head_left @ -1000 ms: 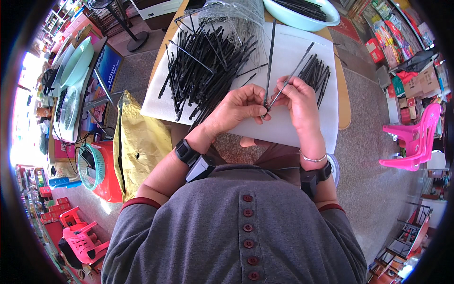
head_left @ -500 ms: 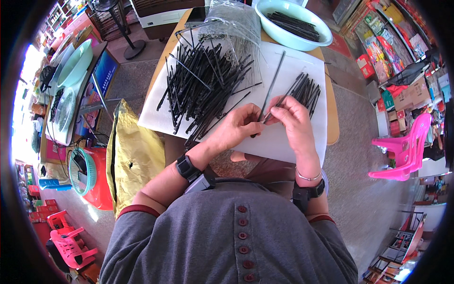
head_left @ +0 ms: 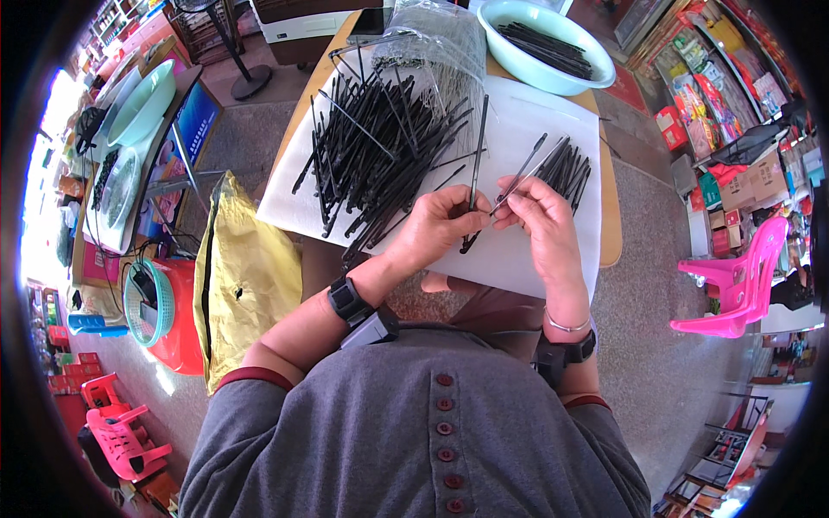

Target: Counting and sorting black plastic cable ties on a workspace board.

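Note:
My left hand (head_left: 436,226) is closed round a slim black stick (head_left: 481,134) that points away from me, its near end showing below the fingers. Pinched in my right hand (head_left: 541,214) is a thin black stick (head_left: 530,158), slanting up to the right. The fingertips of both hands almost meet above a white sheet (head_left: 527,263). A big loose heap of black sticks (head_left: 371,142) lies left of my hands. Just beyond my right hand is a smaller, neater bunch of sticks (head_left: 570,173). What the right fingertips cover is hidden.
A clear plastic bag of thin metal wires (head_left: 449,47) lies behind the heap. At the table's far right stands a pale green basin (head_left: 518,73) with more black sticks. A yellow sack (head_left: 250,293) is at my left, a pink chair (head_left: 734,281) off to the right.
The stick in my left hand has swung to a more upright line. More of the right hand's stick shows beyond its fingers. The view has shifted slightly.

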Available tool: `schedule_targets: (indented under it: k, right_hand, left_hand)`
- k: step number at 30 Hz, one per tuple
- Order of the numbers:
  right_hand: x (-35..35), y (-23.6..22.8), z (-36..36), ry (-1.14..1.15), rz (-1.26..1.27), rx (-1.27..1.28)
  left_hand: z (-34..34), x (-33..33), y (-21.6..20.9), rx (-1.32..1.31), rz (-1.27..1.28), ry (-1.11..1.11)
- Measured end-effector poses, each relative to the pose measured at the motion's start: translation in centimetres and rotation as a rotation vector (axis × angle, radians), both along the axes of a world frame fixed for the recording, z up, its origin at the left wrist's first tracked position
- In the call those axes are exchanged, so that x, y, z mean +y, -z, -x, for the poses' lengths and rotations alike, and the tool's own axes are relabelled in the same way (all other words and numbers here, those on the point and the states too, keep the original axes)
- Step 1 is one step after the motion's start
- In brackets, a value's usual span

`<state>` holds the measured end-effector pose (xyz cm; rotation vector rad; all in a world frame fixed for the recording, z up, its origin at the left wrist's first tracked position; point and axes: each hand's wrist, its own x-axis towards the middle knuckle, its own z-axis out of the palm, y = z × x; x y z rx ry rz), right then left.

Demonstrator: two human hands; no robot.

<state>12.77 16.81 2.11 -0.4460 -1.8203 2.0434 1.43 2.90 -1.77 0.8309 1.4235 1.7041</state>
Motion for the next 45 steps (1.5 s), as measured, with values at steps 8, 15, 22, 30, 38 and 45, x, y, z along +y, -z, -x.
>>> schedule_targets:
  k: [8, 15, 22, 30, 38, 45]
  right_hand:
    - [-0.2, 0.0, -0.2, 0.027, -0.152, -0.027]
    - [-1.1, 0.0, 0.4, 0.127, -0.325, -0.146]
    - [-0.9, 2.4, 1.6, 0.244, -0.675, -0.180]
    - [-1.4, 0.7, 0.7, 0.263, -0.576, -0.105]
    - [8.1, -0.5, -0.9, 0.356, -0.372, -0.382]
    - [5.8, 0.8, 2.2, 0.516, -1.127, -0.283]
  left_hand:
    - [-0.5, 0.2, -1.3, 0.050, 0.062, -0.001]
    - [-0.6, 0.4, -0.6, 0.003, 0.054, -0.038]
    - [-0.8, 1.1, 0.7, 0.189, 0.044, -0.131]
    - [-0.9, 0.8, -0.6, 0.580, 0.204, 0.030]
    - [-0.6, -1.2, -1.3, 0.377, 0.103, 0.055]
    - [1.3, -2.7, -0.3, 0.813, 0.155, -0.259]
